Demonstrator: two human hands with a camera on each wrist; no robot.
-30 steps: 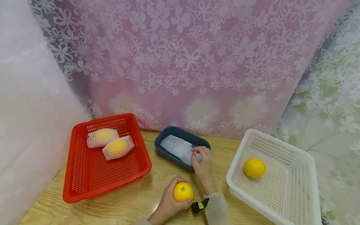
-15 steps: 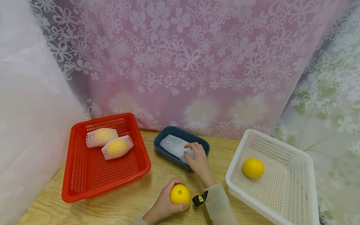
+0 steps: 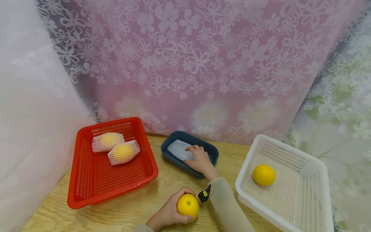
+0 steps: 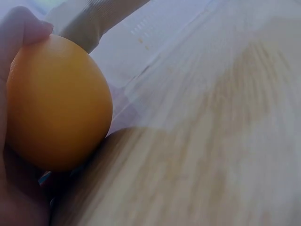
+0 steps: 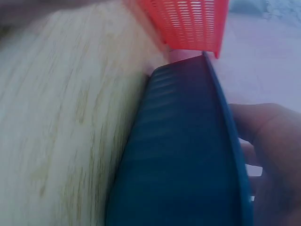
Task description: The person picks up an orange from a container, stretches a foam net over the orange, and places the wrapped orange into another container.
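Observation:
My left hand (image 3: 171,210) grips a yellow citrus fruit (image 3: 188,207) low over the table, with the thumb and fingers around its sides. The left wrist view shows the same fruit (image 4: 61,103) close up, a fingertip on its top. My right hand (image 3: 201,161) reaches into a dark blue oblong tray (image 3: 179,166), thumb and forefinger spread apart over white foam net sleeves (image 3: 177,149). Part of the netting is hidden under this hand. From the right wrist, the tray wall (image 5: 178,150) covers most of the fingers.
A red basket (image 3: 116,196) on the left holds two yellow fruits in foam nets (image 3: 124,153). On the right, a white basket (image 3: 316,190) holds one bare yellow fruit (image 3: 264,175). Floral curtains (image 3: 203,64) hang behind and beside the wooden table (image 3: 130,212).
My right hand has moved left along the tray, from the netting's right end to its middle, and its fingers have spread. My left hand keeps hold of the citrus fruit, with little movement.

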